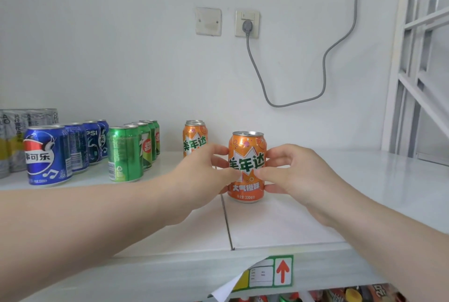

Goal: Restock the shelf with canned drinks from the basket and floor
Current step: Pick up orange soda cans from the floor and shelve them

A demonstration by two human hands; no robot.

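An orange soda can [246,153] stands upright on the white shelf [279,224], near the middle. My left hand [206,175] grips its left side and my right hand [294,175] grips its right side, fingers and thumbs curled round the can. Behind it to the left stands a short row of orange cans [194,137]. Further left are a row of green cans [126,153] and a row of blue cola cans [47,154]. The basket and the floor are out of view.
Silver-and-yellow cans [14,141] stand at the far left edge. A grey cable [257,68] hangs from a wall socket [247,24] behind the shelf. A white metal frame [418,78] rises at the right. A peeling label [264,275] hangs on the shelf's front edge.
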